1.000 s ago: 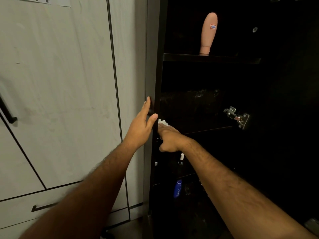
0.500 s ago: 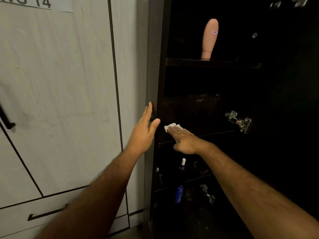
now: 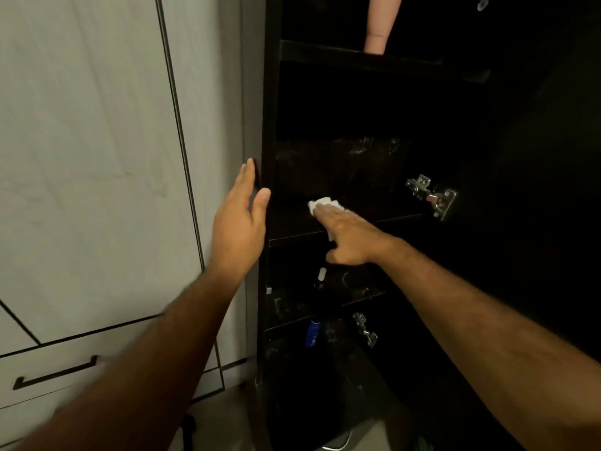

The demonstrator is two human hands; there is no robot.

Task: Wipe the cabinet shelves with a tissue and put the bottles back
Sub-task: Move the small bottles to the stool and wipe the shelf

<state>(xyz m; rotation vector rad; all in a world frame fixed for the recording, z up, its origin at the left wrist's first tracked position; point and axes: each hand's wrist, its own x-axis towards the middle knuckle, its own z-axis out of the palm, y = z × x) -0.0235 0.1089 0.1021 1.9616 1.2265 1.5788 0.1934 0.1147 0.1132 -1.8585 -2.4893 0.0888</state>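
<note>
A dark open cabinet holds several shelves. My right hand [image 3: 349, 236] lies flat on the middle shelf [image 3: 292, 227], fingers straight, pressing a white tissue [image 3: 320, 203] against it. My left hand [image 3: 239, 222] rests with straight fingers on the cabinet's left side panel [image 3: 255, 125]. A pink bottle [image 3: 379, 24] stands on the top shelf [image 3: 357, 60]. Lower down, a dark bottle with a white cap [image 3: 322, 275] and a blue bottle [image 3: 313, 333] stand in the shadowed shelves.
White cabinet doors [image 3: 97, 157] with a black drawer handle [image 3: 55, 374] fill the left. A metal hinge [image 3: 431, 196] sticks out at the right of the middle shelf, another hinge [image 3: 366, 330] lower down. The cabinet's interior is very dark.
My right hand has slid with the tissue from the shelf's left front corner toward the right and deeper in. The view has tilted downward. My left hand stays on the side panel.
</note>
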